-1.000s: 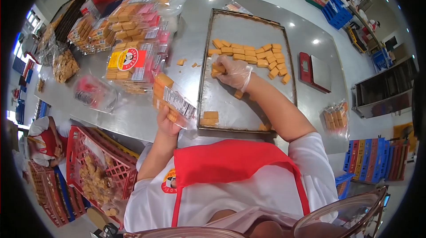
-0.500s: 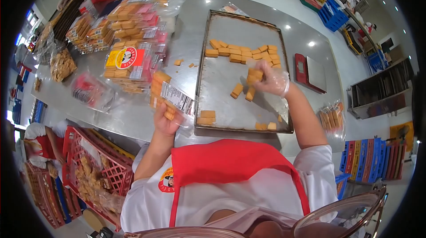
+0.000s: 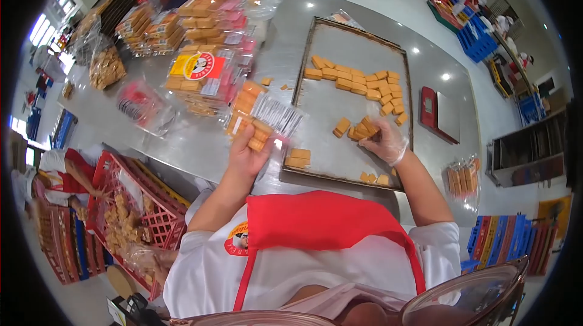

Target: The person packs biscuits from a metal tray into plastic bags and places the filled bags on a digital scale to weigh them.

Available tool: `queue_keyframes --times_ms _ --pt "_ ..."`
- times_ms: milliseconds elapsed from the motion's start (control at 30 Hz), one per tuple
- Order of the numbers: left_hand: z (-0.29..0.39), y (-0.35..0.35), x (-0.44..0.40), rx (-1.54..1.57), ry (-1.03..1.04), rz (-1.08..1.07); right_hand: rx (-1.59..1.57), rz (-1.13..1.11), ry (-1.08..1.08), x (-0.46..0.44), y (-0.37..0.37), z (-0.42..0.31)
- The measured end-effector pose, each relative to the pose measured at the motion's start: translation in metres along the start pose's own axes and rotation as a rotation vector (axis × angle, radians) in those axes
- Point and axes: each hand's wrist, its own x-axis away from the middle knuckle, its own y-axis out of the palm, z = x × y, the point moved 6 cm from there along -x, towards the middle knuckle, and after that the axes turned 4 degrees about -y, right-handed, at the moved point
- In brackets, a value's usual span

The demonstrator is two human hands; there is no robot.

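My left hand [image 3: 250,154], bare, grips a clear labelled pack of biscuits [image 3: 245,102] over the table, left of the metal tray [image 3: 331,164]. On my right hand [image 3: 385,142] is a clear plastic glove; its fingers close on a few biscuits [image 3: 362,129] above the tray. One more biscuit [image 3: 341,126] lies just left of them. Rows of biscuits [image 3: 358,83] fill part of the tray's upper half. A small stack [image 3: 298,157] sits in its lower left corner, and broken pieces [image 3: 382,179] lie near the lower edge.
Packed biscuits [image 3: 200,71] are piled on the table's left, beside loose plastic packaging [image 3: 144,107]. A red scale [image 3: 429,107] and another pack [image 3: 463,178] are right of the tray. A red crate [image 3: 159,216] stands lower left. Co-workers' arms show at upper left and lower left.
My right hand has moved from the tray's upper left toward its right middle, and now closes on biscuits there. The pack in my left hand has tilted. The whole view has shifted slightly.
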Motion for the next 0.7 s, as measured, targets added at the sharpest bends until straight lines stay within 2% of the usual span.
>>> queue_keyframes --times_ms 67,167,267,367,467,567,667,700 --pt "0.001 0.019 -0.004 -0.049 0.051 0.015 0.140 0.120 -0.185 -0.001 -0.008 -0.017" --pt "0.003 0.049 -0.009 -0.017 0.089 0.000 0.066 0.121 -0.011 -0.003 -0.008 -0.013" --pt "0.004 0.057 -0.013 0.037 0.115 -0.032 -0.163 0.092 0.275 0.000 -0.008 0.002" --pt "0.004 0.053 -0.013 0.082 0.082 -0.056 -0.202 0.101 0.374 0.004 -0.009 0.014" --pt "0.001 0.051 -0.015 0.096 0.066 -0.030 -0.178 0.104 0.401 0.008 -0.009 0.017" --pt "-0.002 0.045 -0.015 0.095 0.025 -0.018 0.026 0.128 0.248 0.002 -0.020 -0.005" --pt "-0.001 0.049 -0.015 0.083 0.040 -0.041 -0.184 0.266 0.233 0.006 -0.018 0.011" --pt "-0.001 0.050 -0.017 0.085 0.053 -0.032 -0.377 0.319 0.281 0.001 -0.023 0.005"
